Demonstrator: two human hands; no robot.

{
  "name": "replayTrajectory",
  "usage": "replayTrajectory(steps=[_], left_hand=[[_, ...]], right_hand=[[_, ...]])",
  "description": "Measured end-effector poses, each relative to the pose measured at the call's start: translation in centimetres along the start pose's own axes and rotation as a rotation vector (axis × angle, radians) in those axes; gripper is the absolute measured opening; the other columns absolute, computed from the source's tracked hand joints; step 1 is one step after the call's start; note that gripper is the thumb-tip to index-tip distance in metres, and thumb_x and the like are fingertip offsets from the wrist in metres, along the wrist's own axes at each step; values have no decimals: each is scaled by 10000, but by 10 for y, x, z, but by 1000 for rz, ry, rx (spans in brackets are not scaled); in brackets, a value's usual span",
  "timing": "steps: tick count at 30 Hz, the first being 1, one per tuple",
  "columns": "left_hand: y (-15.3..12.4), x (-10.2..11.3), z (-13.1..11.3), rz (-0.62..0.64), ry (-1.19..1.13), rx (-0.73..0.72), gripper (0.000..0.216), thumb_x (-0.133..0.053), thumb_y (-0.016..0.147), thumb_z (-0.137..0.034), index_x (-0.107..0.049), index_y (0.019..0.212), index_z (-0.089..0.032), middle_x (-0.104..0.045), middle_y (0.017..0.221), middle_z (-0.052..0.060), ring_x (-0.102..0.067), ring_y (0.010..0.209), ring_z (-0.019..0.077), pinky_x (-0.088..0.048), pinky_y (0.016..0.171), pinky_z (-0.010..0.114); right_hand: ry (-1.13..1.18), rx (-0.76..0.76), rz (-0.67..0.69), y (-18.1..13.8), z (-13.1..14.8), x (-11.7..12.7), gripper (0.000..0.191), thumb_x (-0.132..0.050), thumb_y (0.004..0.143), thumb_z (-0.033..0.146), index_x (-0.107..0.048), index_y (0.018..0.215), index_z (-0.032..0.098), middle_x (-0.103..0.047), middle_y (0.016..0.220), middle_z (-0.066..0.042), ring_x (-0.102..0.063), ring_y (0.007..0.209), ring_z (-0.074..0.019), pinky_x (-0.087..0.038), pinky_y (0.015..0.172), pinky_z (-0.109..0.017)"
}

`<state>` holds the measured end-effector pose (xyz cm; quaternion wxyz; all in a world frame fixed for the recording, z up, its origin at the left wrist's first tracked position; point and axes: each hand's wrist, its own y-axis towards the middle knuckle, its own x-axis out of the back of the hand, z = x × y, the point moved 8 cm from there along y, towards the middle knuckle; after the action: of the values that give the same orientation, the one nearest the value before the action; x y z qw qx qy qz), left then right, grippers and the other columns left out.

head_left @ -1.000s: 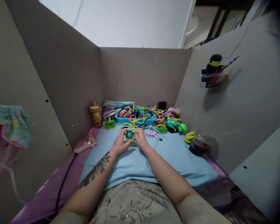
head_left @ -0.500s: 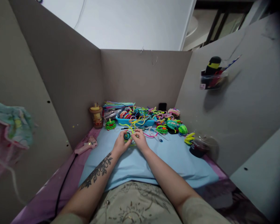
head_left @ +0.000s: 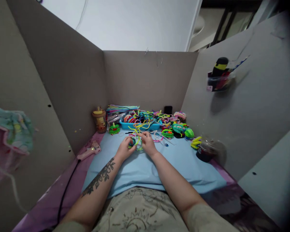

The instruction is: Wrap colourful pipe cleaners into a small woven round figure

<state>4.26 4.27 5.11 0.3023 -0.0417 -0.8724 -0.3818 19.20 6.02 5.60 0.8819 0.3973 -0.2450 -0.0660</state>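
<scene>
My left hand (head_left: 125, 147) is closed around a small teal and green pipe-cleaner piece (head_left: 132, 142), partly covered by the fingers. Yellow-green pipe cleaners (head_left: 138, 131) rise from that piece and stick out loosely above it. At the right side of the piece, my right hand (head_left: 148, 143) pinches with thumb and forefinger near these yellow strands; the exact grip point is too small to make out. A paler green loop (head_left: 139, 147) hangs between the two hands.
Behind the hands stands a blue tray (head_left: 140, 126) heaped with coloured pipe cleaners. A green frog-like figure (head_left: 114, 129) sits left, near a brown cup (head_left: 99, 120). A pink glue gun (head_left: 89, 151) lies at left. Finished woven pieces (head_left: 177, 128) and a dark container (head_left: 205, 153) are at right.
My right hand has moved slightly up and right, away from the left hand. More of the green loop and the yellow strands shows between them. The left hand stays nearly in place.
</scene>
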Motion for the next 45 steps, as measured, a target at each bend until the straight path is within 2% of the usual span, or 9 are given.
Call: replayTrajectory(steps=[5,11,17,23,36,42,45], left_hand=[[0,-4,-8,61,-13,-44,119,-620,759,-229,-503,770,-209,-603,1079,87,-566,1045,212,-460,902,336],[1,3,9,-36,46,32,121,-605,775,-248,-491,788,-209,-577,1062,96,-559,1059,233,-454,924,371],[1,7,18,-93,89,76,120,-593,777,-244,-481,794,-206,-556,1102,106,-552,1059,240,-453,928,390],[0,3,19,-88,110,76,125,-603,771,-227,-484,803,-212,-560,1077,84,-565,1032,224,-469,921,380],[0,2,7,-69,87,-29,118,-603,775,-192,-499,828,-210,-562,1182,105,-565,1114,224,-482,945,382],[1,0,1,-49,76,-73,106,-604,789,-192,-504,819,-207,-567,1202,112,-559,1146,229,-483,959,394],[0,-1,0,-52,75,-84,103,-602,791,-185,-505,822,-205,-564,1215,115,-554,1160,231,-482,964,398]], right_hand=[[-65,44,-5,2,1,3,393,-498,751,61,-741,980,269,-554,970,-78,-510,962,-242,-448,915,-418],[-59,31,-166,4,-5,20,281,-485,817,129,-726,934,213,-506,1112,-113,-522,1019,-242,-448,952,-433],[21,55,-191,0,6,21,209,-510,851,186,-711,884,233,-626,958,-71,-599,931,-203,-496,872,-372],[112,65,-165,-4,15,11,199,-513,842,178,-703,873,226,-679,925,-61,-631,897,-184,-514,810,-333],[231,-136,-110,-1,-10,-1,181,-543,765,199,-720,805,208,-689,828,-52,-638,797,-188,-509,749,-314],[292,-254,-100,-5,-25,-11,278,-518,763,230,-628,1016,198,-661,784,-20,-628,672,-164,-510,623,-283],[295,-293,-103,-7,-27,-12,286,-541,747,245,-576,1026,199,-637,747,1,-615,653,-159,-492,614,-273]])
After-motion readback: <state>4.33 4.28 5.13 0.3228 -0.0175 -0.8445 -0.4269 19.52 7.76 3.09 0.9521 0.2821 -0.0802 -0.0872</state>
